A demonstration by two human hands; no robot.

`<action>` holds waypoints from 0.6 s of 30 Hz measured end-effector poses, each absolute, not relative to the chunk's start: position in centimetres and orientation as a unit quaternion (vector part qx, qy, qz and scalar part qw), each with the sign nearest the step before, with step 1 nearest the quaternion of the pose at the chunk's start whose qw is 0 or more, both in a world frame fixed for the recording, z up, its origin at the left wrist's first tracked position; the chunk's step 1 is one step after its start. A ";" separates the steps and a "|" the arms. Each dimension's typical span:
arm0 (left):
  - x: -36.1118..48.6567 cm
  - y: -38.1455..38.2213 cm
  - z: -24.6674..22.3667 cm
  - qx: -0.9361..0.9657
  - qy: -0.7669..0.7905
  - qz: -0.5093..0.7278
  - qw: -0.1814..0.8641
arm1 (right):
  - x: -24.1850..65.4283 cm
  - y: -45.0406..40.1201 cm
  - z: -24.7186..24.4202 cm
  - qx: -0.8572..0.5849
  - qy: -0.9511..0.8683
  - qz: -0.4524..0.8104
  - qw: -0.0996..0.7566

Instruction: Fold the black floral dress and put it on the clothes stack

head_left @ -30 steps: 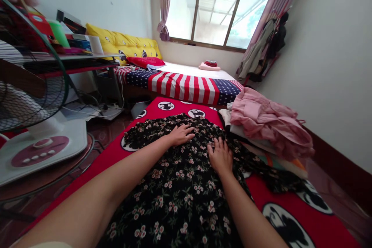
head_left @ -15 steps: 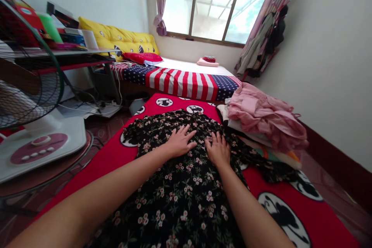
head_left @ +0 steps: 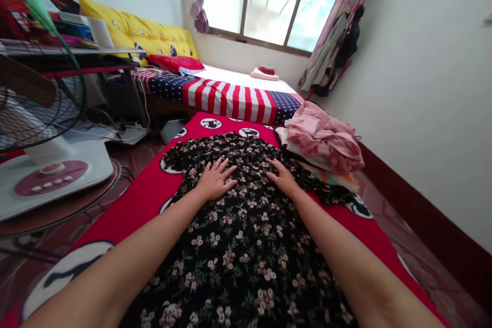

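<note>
A black floral dress (head_left: 242,230) lies spread out on a red cloth (head_left: 126,200) printed with white cat circles. My left hand (head_left: 216,179) rests flat on the dress's upper left part, fingers spread. On the upper right part lies my right hand (head_left: 283,178), its fingers apart and pointing up and left. Neither hand grips the fabric. One sleeve stretches out to the right, close to a pile of clothes with a crumpled pink garment (head_left: 323,133) on top. The dress's lower end runs out of view at the bottom.
At the left, a white fan (head_left: 49,174) stands on a round stool beside a cluttered desk (head_left: 100,52). Behind is a bed with a flag-patterned cover (head_left: 230,100). Clothes (head_left: 330,51) hang by the right wall (head_left: 418,87).
My hands have slid apart over the dress, the left one moving outward to the left. The camera view has shifted a little to the right.
</note>
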State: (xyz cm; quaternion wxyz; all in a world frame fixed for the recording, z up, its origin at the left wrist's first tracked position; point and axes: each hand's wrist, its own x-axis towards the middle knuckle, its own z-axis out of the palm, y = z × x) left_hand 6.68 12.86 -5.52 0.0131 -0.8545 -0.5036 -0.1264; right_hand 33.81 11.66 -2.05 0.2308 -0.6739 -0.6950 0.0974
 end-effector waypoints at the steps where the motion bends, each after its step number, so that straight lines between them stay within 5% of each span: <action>1: 6.7 12.8 -5.6 -0.854 -0.503 -0.129 0.014 | 34.5 10.1 -1.7 -0.663 -0.701 0.096 0.243; 7: 6.5 13.0 -5.9 -0.855 -0.501 -0.128 0.016 | 38.3 -1.2 -1.8 -0.586 -0.735 0.075 0.331; 18: 9.1 8.7 -4.4 -0.827 -0.557 -0.076 -0.014 | 40.3 -10.9 -2.1 -0.619 -0.715 0.133 0.298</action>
